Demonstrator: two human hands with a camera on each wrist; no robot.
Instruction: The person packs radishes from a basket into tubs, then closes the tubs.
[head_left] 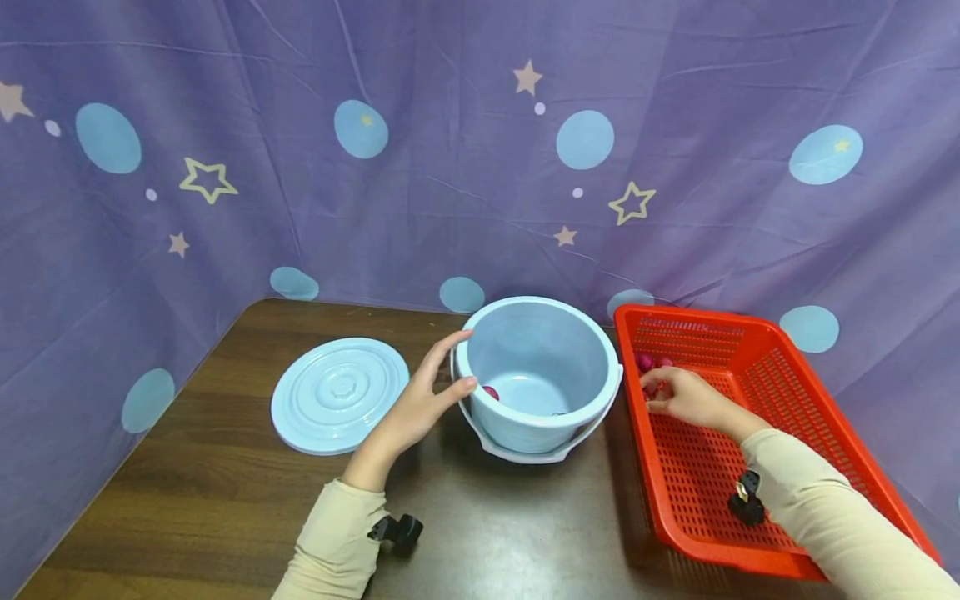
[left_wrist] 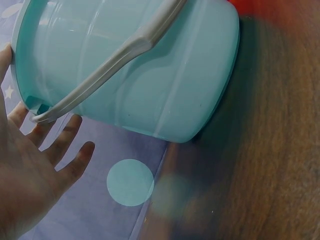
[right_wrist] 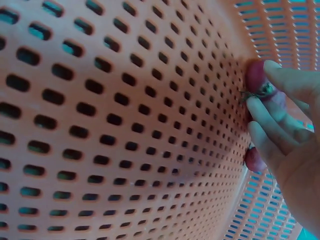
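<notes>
A light-blue bucket (head_left: 525,435) stands upright in the middle of the table, with one red onion (head_left: 491,392) visible inside. My left hand (head_left: 418,404) is at the bucket's left rim, thumb and forefinger tips touching it, fingers spread. Its other fingers extend beside the bucket handle (left_wrist: 100,77) in the left wrist view. Reaching into the red plastic basket (head_left: 652,475), my right hand (head_left: 693,398) pinches a small red onion (right_wrist: 256,77) with dry roots between thumb and fingers. Another onion (right_wrist: 255,159) lies below those fingers, against the basket's end.
The round light-blue lid (head_left: 341,396) lies flat on the wooden table (head_left: 210,467), left of the bucket. More red onions (head_left: 644,362) sit in the basket's far left corner. A purple curtain (head_left: 450,167) with stars and dots hangs behind the table.
</notes>
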